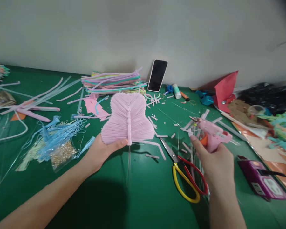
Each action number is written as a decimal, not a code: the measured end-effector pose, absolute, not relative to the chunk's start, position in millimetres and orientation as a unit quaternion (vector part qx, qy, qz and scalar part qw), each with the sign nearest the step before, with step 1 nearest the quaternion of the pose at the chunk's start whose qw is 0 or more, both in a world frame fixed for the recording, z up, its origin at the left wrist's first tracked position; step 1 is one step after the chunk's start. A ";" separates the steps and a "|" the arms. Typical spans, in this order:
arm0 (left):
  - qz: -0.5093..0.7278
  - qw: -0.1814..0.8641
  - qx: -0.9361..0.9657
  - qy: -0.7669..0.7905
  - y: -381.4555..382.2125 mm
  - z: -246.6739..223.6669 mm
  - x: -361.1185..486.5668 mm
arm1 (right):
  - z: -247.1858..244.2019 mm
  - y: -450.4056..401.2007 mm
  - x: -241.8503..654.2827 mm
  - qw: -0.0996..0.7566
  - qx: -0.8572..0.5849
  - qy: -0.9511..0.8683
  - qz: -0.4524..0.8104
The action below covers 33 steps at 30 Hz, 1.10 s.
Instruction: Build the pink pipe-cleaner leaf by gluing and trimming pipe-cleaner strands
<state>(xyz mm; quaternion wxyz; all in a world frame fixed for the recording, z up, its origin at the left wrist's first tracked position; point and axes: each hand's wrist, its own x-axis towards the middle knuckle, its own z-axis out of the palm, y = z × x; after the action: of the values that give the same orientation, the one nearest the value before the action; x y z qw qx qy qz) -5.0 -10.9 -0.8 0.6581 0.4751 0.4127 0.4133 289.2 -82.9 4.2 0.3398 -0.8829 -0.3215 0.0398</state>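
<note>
My left hand (105, 151) holds a fuzzy lilac butterfly-shaped piece (139, 121) by its lower left edge, the thumb pressed near the base of its central stem. Thin wires (129, 168) hang below that stem. On the right, my right hand (211, 156) is closed around the handle of a pink glue gun (213, 132), whose nozzle points left. The thumb reaches forward beside a short lilac bit, and the other fingers are largely hidden. Scissors (173, 156) with one yellow and one red handle lie open between my hands.
Pipe cleaners (112, 81) are stacked by the wall, near a leaning phone (158, 75). Blue tassels (52, 136) and a bag of gold beads (62, 155) lie left. Cut lilac bits are scattered centrally. A purple box (262, 179) with a black cable sits right.
</note>
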 end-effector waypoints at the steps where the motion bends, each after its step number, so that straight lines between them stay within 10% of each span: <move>1: 0.414 0.658 0.473 0.415 -10.7 -0.7 -4.8 | 8.0 -82.2 284.8 0.319 -0.897 -0.303 0.047; 18: 0.471 0.746 0.304 0.359 -3.2 14.2 -1.0 | 26.0 -83.9 241.9 0.337 -0.886 -0.299 0.110; 33: 0.427 0.706 0.402 0.397 -4.3 3.4 -3.0 | 8.7 -83.4 209.9 0.587 -0.717 -0.267 0.264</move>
<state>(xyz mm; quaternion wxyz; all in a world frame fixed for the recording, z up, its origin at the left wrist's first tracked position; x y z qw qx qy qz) -3.0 -4.3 3.4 0.7062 0.4020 0.3967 0.4269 209.9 -83.4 8.7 0.5871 -0.7170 -0.2674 0.2642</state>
